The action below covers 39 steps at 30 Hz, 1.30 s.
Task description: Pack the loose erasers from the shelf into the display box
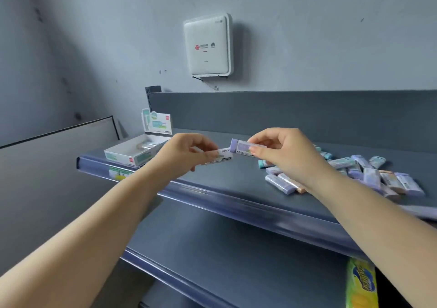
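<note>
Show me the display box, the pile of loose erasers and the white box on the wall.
display box point(132, 158): head view, front wall.
pile of loose erasers point(369, 172): head view, middle of heap.
white wall box point(207, 46): head view, front face.

Soft even light, mild blur, wide-angle edge distortion.
</note>
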{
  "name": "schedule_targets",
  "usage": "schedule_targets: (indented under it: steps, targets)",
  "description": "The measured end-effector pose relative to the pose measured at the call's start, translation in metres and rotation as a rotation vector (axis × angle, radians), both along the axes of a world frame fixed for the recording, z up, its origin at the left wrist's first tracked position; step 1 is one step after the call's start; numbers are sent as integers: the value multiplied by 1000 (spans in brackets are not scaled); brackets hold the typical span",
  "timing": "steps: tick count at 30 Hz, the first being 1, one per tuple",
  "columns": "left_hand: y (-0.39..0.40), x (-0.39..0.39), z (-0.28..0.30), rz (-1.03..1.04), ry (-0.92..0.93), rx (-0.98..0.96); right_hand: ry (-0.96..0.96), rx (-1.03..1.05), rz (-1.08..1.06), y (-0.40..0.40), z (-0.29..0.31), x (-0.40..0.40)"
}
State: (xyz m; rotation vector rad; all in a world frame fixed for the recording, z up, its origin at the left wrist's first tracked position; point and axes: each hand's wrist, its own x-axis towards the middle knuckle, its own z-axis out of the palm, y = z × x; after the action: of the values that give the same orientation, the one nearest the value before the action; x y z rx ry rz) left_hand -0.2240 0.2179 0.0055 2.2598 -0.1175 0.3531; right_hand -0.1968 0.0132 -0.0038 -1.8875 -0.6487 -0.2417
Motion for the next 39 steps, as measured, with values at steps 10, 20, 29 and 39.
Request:
schedule_targets:
  steps: [10, 20, 29, 39]
  targets:
    - [165, -22, 1, 102, -4, -63, 4, 36, 75, 162, -3, 17]
    - [260, -13, -3, 102, -18, -52, 25, 53, 6, 262, -10, 40]
    - [292, 29, -3, 63, -11, -31, -78, -229, -124, 300, -6, 84]
    - [323, 114, 1, 6, -4, -74, -76, -486, -128, 326, 0, 134]
